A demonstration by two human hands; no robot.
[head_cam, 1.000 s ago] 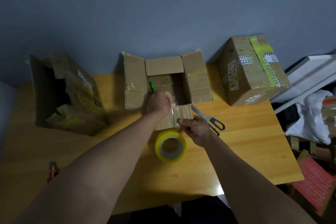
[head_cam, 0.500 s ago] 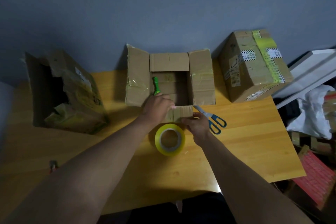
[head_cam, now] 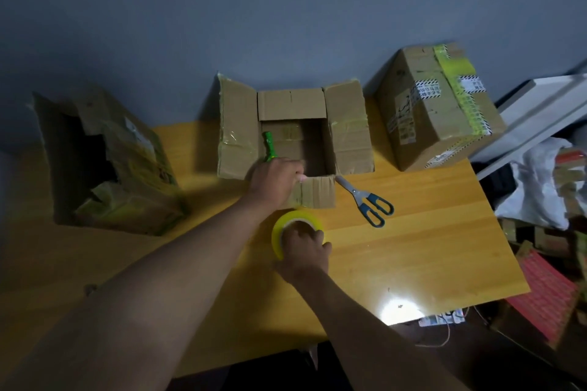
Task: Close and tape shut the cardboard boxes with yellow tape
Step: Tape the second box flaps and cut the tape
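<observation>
1. Head view: open box (head_cam: 295,136) at counter (head_cam: 413,247) back-centre, mouth up, all four flaps spread; long axis left-right.
2. Yellow tape roll (head_cam: 281,232) just in front of box, tilted, hole facing up toward the camera.
3. L hand (head_cam: 274,181), arm reaching fwd, fingers curled on box's near flap, gripping a green-handled tool (head_cam: 269,146).
4. R hand (head_cam: 303,252), knuckles up, fingers curled over roll, gripping it.
5. Scissors (head_cam: 365,200) right of box; taped box (head_cam: 435,105) far right.
</observation>
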